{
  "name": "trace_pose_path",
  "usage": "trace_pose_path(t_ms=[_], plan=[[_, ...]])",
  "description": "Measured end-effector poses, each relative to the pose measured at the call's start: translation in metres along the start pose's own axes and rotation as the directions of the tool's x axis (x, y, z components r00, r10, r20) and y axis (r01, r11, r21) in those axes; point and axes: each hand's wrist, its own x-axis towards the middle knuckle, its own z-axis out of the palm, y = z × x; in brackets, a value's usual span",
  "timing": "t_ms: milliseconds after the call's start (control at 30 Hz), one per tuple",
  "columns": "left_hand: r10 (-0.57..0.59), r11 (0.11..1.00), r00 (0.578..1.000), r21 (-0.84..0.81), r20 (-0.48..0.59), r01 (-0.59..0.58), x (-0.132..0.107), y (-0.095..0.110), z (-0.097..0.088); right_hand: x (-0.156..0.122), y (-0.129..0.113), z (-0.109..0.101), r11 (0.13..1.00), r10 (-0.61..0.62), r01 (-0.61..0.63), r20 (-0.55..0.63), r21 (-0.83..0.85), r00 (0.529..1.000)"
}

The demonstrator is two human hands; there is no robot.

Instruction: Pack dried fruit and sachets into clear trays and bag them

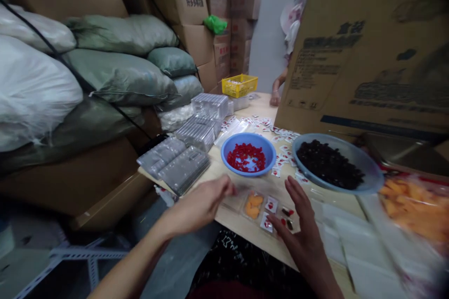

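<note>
On the wooden table in front of me lies a clear plastic tray (pixel 245 214) with compartments. In it I see orange dried pieces (pixel 253 205), white sachets with a red print (pixel 271 204), and a few red and dark pieces (pixel 289 224). My right hand (pixel 303 229) is open at the tray's right side, fingers spread, thumb near the lower sachet. My left hand (pixel 205 203) is to the left of the tray, fingers curled together and slightly blurred; whatever it holds is hidden. Beyond the tray stands a blue bowl (pixel 227 164) of small red pieces (pixel 245 156).
Stacked clear trays (pixel 185 163) stand at the left edge. A basin (pixel 377 180) of dark pieces and a bag of orange pieces (pixel 414 205) lie right. Scattered sachets (pixel 280 161), a yellow basket (pixel 239 86), a large carton (pixel 351 56) and another person's hand (pixel 275 98) are further back.
</note>
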Motion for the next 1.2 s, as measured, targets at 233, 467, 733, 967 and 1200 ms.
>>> trace_pose_path(t_ms=[233,467,733,967,1200], plan=[[-0.041,0.948,0.99,-0.308,0.136,0.081,0.023,-0.029,0.061,-0.035,0.03,-0.021,0.879,0.361,-0.374,0.101,0.295,0.927],[-0.28,0.776,0.955,-0.563,0.099,0.285,0.023,-0.123,0.133,-0.087,0.073,0.002,0.776,0.573,-0.522,-0.048,0.354,0.818],[-0.336,0.887,0.923,-0.393,-0.186,0.243,0.087,-0.155,0.169,-0.044,0.137,0.011,0.887,0.457,-0.461,-0.223,0.038,0.861],[-0.29,0.95,0.892,0.011,-0.347,0.313,0.096,-0.147,0.177,-0.029,0.158,0.009,0.908,0.346,-0.366,-0.129,-0.205,0.929],[-0.395,0.858,0.877,0.231,-0.274,0.459,0.082,-0.132,0.164,-0.011,0.153,0.021,0.845,0.425,-0.433,-0.097,-0.315,0.9]])
